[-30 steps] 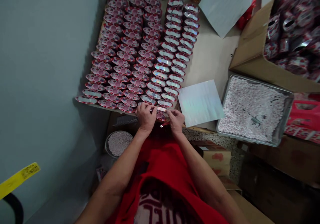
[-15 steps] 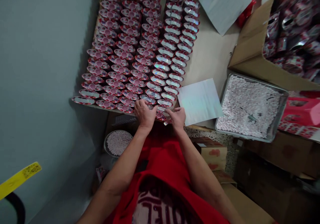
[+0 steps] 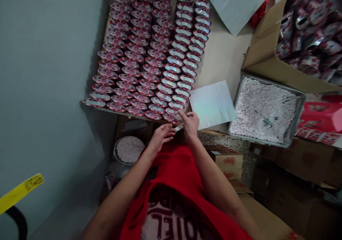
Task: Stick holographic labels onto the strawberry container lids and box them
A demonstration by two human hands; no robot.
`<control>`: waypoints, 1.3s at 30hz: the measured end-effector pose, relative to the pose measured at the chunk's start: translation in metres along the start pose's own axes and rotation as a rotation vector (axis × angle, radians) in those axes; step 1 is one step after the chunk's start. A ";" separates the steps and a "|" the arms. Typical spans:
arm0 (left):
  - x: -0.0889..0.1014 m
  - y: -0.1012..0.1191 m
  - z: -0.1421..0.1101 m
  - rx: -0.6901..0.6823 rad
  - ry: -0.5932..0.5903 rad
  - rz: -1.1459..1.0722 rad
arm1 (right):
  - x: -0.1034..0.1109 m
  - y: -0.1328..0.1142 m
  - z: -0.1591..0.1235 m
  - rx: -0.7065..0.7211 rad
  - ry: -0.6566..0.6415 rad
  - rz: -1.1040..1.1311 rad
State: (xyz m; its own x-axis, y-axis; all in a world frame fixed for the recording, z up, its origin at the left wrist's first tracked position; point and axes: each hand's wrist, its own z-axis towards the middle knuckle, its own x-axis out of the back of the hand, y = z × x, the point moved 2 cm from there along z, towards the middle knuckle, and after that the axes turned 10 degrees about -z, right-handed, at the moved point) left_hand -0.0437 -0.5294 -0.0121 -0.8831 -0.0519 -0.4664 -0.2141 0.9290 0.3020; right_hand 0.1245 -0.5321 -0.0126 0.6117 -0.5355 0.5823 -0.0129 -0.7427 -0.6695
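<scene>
Just off the table's front edge, my right hand (image 3: 190, 126) is closed, with a small whitish strip (image 3: 178, 128) at its fingers. My left hand (image 3: 161, 137) reaches toward the strip's left end with fingers stretched out; whether they touch it I cannot tell. Beyond both hands stand rows of flattened printed containers (image 3: 129, 71) with red-rimmed oval tops. Many carry a round pink spot; those in the right-hand rows bear shiny silvery strips. The nearest top to my right fingers is a patterned container (image 3: 170, 118) at the front. A shiny silvery sheet (image 3: 212, 104) lies right of the rows.
A metal tray (image 3: 287, 140) of small pale pellets stands right of the sheet. Behind it, a cardboard box (image 3: 263, 54) holds many printed containers. A pink basket (image 3: 320, 117) is far right. Below the table's left front sits a bowl of pellets (image 3: 129, 150).
My left hand has come off the front containers and moved down toward the strip at my right fingers. My right hand has stayed nearly in place. The view has shifted slightly.
</scene>
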 end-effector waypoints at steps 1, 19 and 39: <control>-0.002 -0.003 -0.002 0.034 -0.020 -0.054 | -0.001 -0.001 -0.001 -0.002 0.007 0.003; 0.009 0.019 0.008 -0.200 0.123 0.311 | 0.022 0.023 -0.025 -0.026 -0.230 0.292; -0.017 0.069 0.016 -0.622 0.376 1.510 | -0.006 0.037 -0.030 -0.013 -0.072 0.158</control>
State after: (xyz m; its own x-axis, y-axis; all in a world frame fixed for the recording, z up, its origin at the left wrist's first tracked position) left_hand -0.0363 -0.4586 0.0033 -0.4619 0.5269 0.7135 0.8220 -0.0477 0.5674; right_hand 0.0964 -0.5681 -0.0269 0.6567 -0.6158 0.4354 -0.1231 -0.6571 -0.7437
